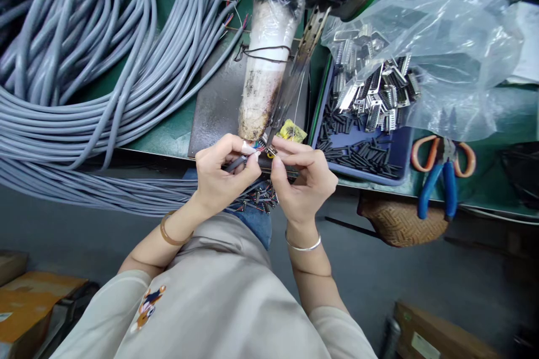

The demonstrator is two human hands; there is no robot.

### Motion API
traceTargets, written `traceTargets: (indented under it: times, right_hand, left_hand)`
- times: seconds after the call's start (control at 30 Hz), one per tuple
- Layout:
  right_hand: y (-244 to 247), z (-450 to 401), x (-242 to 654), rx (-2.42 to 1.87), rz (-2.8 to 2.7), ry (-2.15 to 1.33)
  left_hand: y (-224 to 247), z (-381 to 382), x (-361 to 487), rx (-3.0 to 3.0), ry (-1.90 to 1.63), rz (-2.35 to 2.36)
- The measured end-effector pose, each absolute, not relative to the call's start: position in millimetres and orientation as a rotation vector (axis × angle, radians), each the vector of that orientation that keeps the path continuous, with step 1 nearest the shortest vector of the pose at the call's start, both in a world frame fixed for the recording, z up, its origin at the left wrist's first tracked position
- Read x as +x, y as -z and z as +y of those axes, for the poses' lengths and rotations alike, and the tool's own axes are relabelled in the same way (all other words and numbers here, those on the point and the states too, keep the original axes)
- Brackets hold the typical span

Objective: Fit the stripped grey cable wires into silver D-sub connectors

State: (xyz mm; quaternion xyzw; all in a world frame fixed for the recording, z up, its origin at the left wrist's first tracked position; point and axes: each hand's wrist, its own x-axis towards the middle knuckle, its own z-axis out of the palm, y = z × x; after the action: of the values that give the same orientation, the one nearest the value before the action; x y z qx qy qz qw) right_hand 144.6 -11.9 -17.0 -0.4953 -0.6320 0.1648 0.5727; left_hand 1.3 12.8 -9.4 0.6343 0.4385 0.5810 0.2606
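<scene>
The person's left hand (229, 174) has its grip closed in a pinch of thumb and fingers on the end of a grey cable (236, 164), from which coloured wires (255, 146) fan out. The right hand (304, 179) pinches a small metal connector (272, 152) between thumb and fingertips. In the head view, cable end and connector meet between the hands at the table's (162, 140) near edge, just under the blackened lower end of a wrapped tube (263, 78). A perforated metal bar (310, 39) slants down to the connector; whether it touches is hard to tell. Room above the fingers is tight: tube and bar crowd in, with a yellow pad (292, 130) just beyond the right fingers. A blue tray (379, 179) of connectors and black sleeves limits the upper right, and the grey cable bundle (126, 101) fills the left, some strands running below the edge. Blue-handled pliers (438, 176) overhang the edge farther right. More room lies below the right hand, over the floor (349, 269).
</scene>
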Motion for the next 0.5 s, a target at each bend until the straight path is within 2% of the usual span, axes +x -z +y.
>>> traceTargets:
  times: [0.3, 0.5]
  right_hand:
    - [11.5, -12.3, 145.2, -1.193, -1.557, -0.297]
    - [13.2, -14.4, 145.8, -1.235, -1.559, -0.295]
  left_hand:
    - [9.7, 12.2, 1.2, 1.73, -1.602, 1.146]
    - [5.7, 8.2, 0.5, 1.687, -1.493, 1.158]
